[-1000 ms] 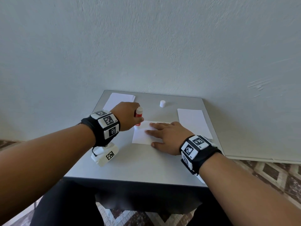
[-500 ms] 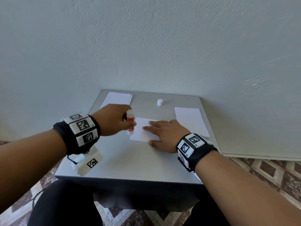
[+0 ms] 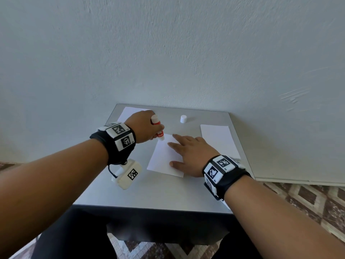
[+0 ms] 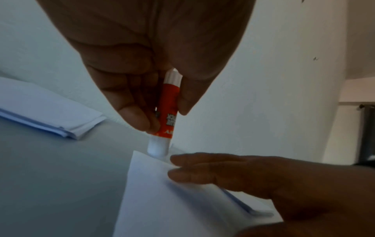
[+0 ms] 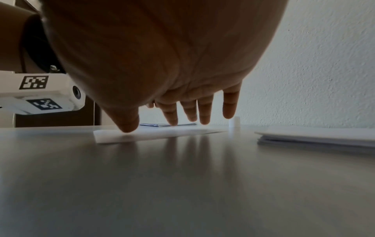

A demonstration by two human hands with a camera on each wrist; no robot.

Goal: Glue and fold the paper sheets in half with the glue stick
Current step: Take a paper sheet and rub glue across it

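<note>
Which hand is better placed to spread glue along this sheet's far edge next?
Left. The left hand already grips the uncapped glue stick, tip down at the far corner of the middle sheet. The right hand lies flat on that sheet, pinning it.

1 glue stick (image 3: 157, 128), 1 white cap (image 3: 183, 119), 1 loose sheet (image 3: 164, 157), 2 paper stacks (image 3: 220, 139) (image 3: 128, 113), 2 hands (image 3: 143, 128) (image 3: 192, 154)

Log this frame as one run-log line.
left hand: grips glue stick, tip at sheet far corner | right hand: flat on sheet | cap: off
</note>
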